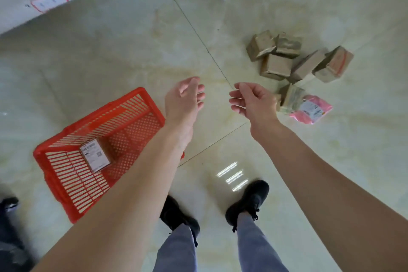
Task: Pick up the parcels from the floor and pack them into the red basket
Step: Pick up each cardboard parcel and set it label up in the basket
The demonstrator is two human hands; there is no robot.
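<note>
While both bare arms stretch out over the pale glossy tiled floor (123,57), neither hand has anything in it. The left hand (183,97) hangs with its fingers loosely curled and spread apart, palm turned toward the right, just past the far right corner of the red slatted plastic basket (66,174). The right hand (254,100) is about level with it, fingers half curled and relaxed, also empty, with a clear gap of floor between the two hands.

So the basket sits on the floor at the left, pretty near the person's feet, and the left forearm crosses over its right edge. Inside it lies one small brown cardboard box with a white printed label (96,154), resting on the mesh bottom toward the middle.

Everything else is well off to the right. Farther out there's a loose cluster of small brown cardboard parcels (295,57), five or so, bunched up and touching each other, some tipped at angles. One at the right end has reddish tape on it. Nearer, just beside the right hand, sit a couple more brown taped parcels (290,97), partly hidden behind the hand, and touching those on the right is a flat pink plastic mailer bag with a white label (311,109).

Down at the near edge you can see two black shoes (247,203) and grey trouser legs. A white shelf edge with a red-bordered tag (48,1) runs across the far left.
</note>
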